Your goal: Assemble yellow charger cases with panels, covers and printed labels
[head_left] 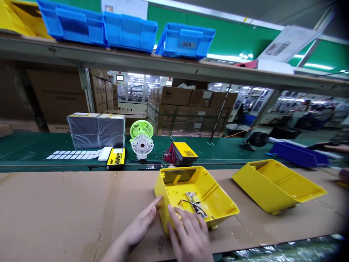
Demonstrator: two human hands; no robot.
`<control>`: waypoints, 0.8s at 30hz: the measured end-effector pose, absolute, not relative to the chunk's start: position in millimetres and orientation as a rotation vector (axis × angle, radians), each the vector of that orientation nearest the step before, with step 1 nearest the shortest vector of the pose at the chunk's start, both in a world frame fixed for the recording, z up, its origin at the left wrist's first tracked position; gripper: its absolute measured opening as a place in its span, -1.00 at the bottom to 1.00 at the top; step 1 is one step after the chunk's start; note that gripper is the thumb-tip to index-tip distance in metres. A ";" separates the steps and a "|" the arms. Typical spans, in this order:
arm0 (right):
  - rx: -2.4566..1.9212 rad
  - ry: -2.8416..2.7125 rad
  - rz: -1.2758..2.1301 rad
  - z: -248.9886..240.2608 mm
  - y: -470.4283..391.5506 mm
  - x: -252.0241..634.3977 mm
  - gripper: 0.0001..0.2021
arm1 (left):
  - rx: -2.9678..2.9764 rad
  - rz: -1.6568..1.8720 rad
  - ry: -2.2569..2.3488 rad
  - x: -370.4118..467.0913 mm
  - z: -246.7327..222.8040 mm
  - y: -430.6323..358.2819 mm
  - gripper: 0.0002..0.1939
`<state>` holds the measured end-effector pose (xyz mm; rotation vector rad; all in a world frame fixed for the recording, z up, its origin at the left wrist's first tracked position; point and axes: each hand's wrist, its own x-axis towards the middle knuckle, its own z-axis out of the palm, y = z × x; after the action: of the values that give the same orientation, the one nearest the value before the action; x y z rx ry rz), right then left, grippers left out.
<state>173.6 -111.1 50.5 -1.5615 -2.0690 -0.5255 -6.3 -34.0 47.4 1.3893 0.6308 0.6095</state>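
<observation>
A yellow plastic housing (215, 193) rests on the cardboard-covered bench, its open side up. Inside it lies a small circuit board (195, 200) with dark and red wires. My left hand (144, 220) touches the outside of the housing's left wall with its fingertips, the fingers partly hidden. The fingers of my right hand (189, 233) curl over the housing's near left edge and take hold of that wall. A second yellow housing (268, 187) sits farther right, touched by neither hand.
Behind are a white fan (142, 145), a green fan (141, 129), a stack of yellow-topped boxes (185, 153), wrapped grey boxes (96, 131) and a blue bin (300, 154). Blue bins (131, 31) stand on the overhead shelf (136, 60). Another person's hand shows at far right.
</observation>
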 end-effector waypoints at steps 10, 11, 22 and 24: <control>-2.089 -1.704 -1.029 46.6 -115.0 350.0 -0.60 | 1.188 0.716 0.759 -17.4 19.4 -13.1 -0.48; -2.098 -1.697 -1.069 45.2 -116.1 362.6 -0.60 | 1.186 0.724 0.775 -17.9 20.1 -13.2 -0.47; -2.300 -1.538 -1.101 43.8 -90.4 491.8 -0.43 | 1.127 0.826 0.945 -26.5 20.5 -11.2 -0.39; -2.394 -1.311 -1.025 54.6 -75.8 515.2 -0.37 | 1.111 0.833 0.950 -28.0 18.8 -9.7 -0.41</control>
<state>515.2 -75.8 54.6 -2.3938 -1.3114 -1.0255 -28.0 -9.7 18.8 1.1107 0.9501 0.8328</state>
